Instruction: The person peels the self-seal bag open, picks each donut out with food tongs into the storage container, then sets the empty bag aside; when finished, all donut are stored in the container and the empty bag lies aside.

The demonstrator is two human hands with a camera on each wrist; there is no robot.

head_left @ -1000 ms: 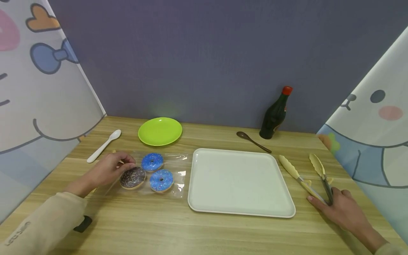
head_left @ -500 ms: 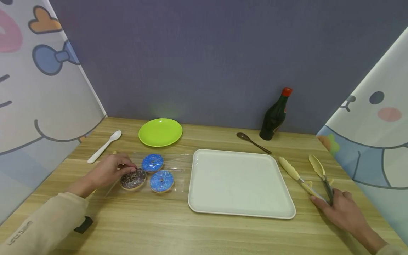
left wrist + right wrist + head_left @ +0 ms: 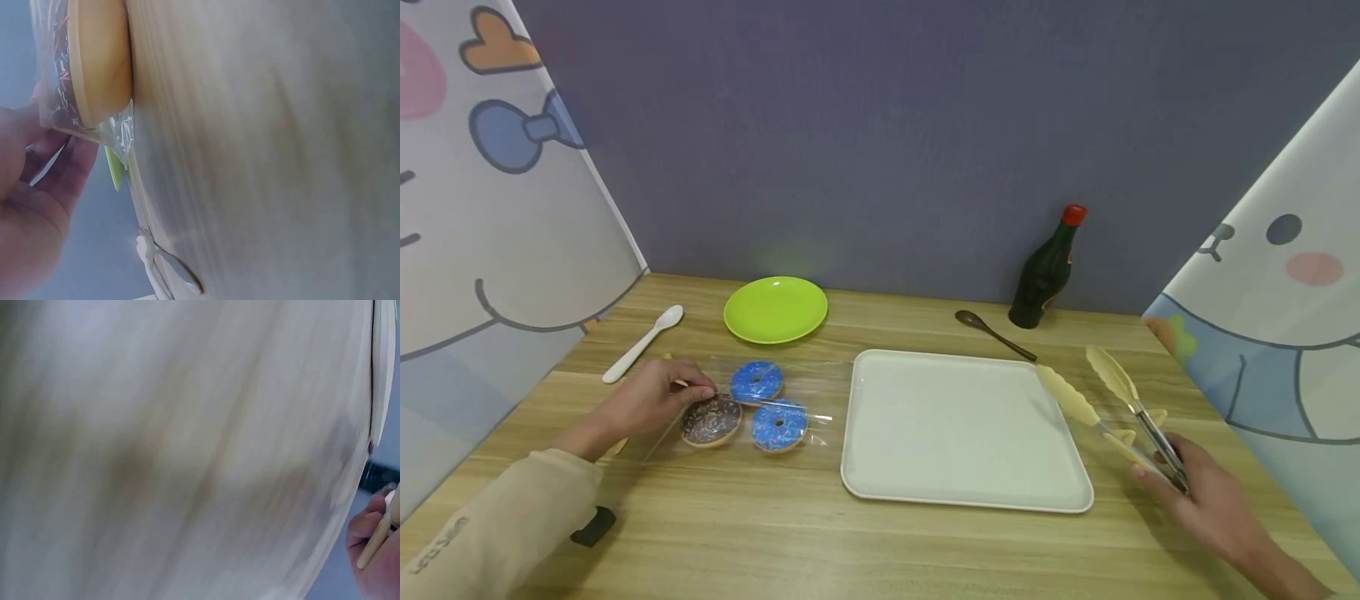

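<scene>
My left hand pinches the left edge of a clear plastic bag lying on the table. Inside the bag are a chocolate doughnut with sprinkles and two blue doughnuts. In the left wrist view, the fingertips hold the film beside the chocolate doughnut. At the right, my right hand grips a pair of tongs with pale yellow tips and metal arms. The tongs' tips stand spread apart, one overlapping the tray's right edge from this angle. Part of the right hand shows in the right wrist view.
A white rectangular tray lies mid-table. Behind are a green plate, a brown spoon and a dark red-capped bottle. A white spoon lies left; a gold-coloured utensil is partly hidden under my left hand.
The right hand has raised the tongs and swung their tips left toward the tray. My left hand stays at the bag's edge; the film's folds and glints have shifted slightly.
</scene>
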